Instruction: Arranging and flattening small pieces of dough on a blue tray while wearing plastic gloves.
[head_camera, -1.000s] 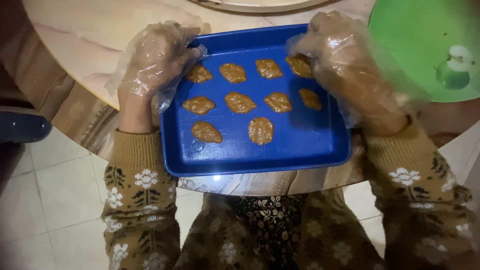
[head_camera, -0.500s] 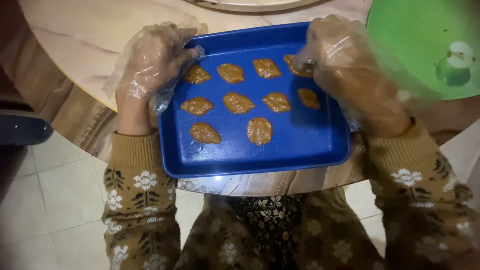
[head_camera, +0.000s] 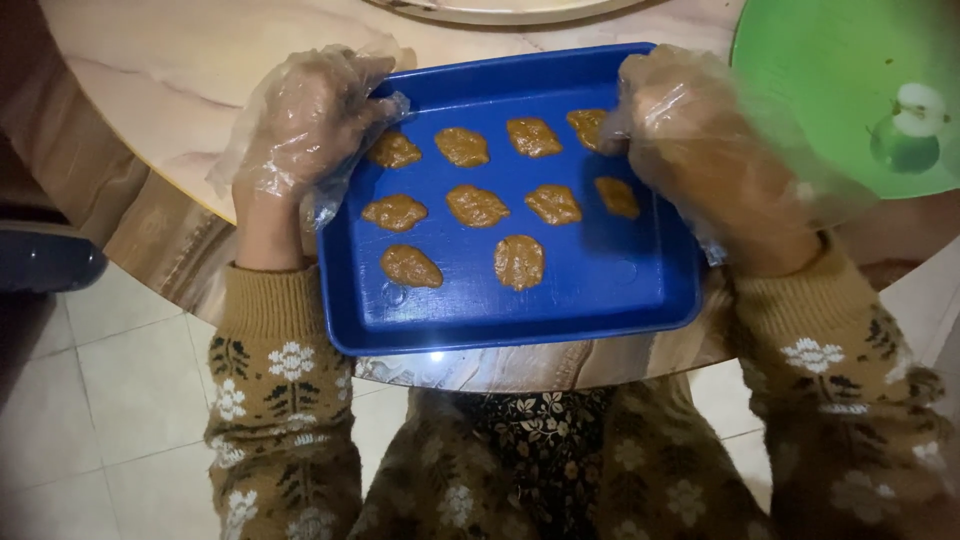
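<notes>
Head: glossy blue tray (head_camera: 560, 300), lumpy brown dough (head_camera: 518, 262).

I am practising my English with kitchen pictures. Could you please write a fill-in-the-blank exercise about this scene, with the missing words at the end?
1. The flat brown dough pieces lie on a tray whose colour is ____.
2. Both hands wear clear ____ gloves.
3. The left hand rests at the tray's left rim, and the right hand touches the dough piece in the far ____ corner.
4. Beside the right hand stands a ____ bowl.

Missing words: blue; plastic; right; green
</notes>
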